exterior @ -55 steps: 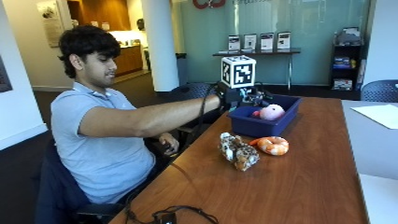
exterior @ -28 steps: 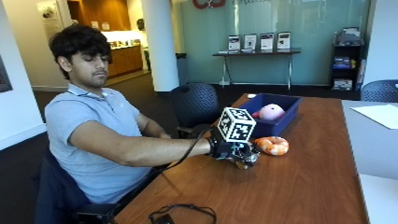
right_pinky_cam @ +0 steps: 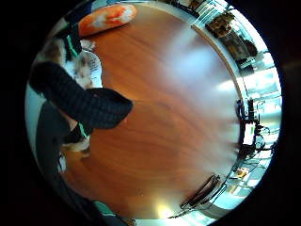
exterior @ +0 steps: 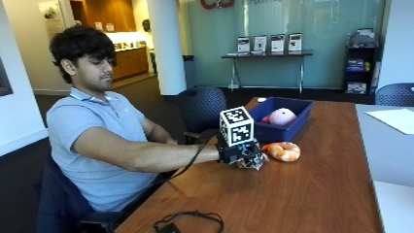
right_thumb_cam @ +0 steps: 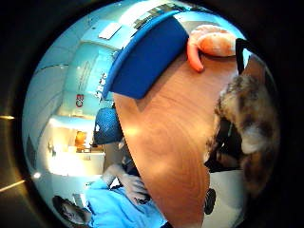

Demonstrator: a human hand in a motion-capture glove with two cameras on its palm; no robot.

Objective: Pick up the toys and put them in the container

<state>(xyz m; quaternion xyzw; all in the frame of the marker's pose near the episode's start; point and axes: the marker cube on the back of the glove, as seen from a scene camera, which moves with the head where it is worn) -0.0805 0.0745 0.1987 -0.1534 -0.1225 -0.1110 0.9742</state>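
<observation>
My gloved right hand (exterior: pixel 238 151) is down on a furry brown-and-white toy (exterior: pixel 255 163) on the wooden table (exterior: pixel 304 194), fingers curled round it. In the palm views the toy (right_thumb_cam: pixel 247 114) lies close against the palm, and a black gloved finger (right_pinky_cam: pixel 82 103) bends across the furry toy (right_pinky_cam: pixel 83 66). Just beyond the hand an orange shrimp-like toy (exterior: pixel 283 151) lies on the table; it also shows as the orange toy (right_pinky_cam: pixel 107 19) and the orange toy (right_thumb_cam: pixel 213 40). Behind it stands the blue container (exterior: pixel 294 130), seen too as the blue container (right_thumb_cam: pixel 147 57), holding a pink toy (exterior: pixel 282 116).
A black cable (exterior: pixel 187 221) lies coiled near the table's front edge. A white table with a sheet of paper (exterior: pixel 394 119) adjoins on the right. A dark chair (exterior: pixel 200 107) stands beside the table behind my arm.
One second ago my hand was up at the blue container; it came back down to the furry toy and has stayed on it since half a second ago.
</observation>
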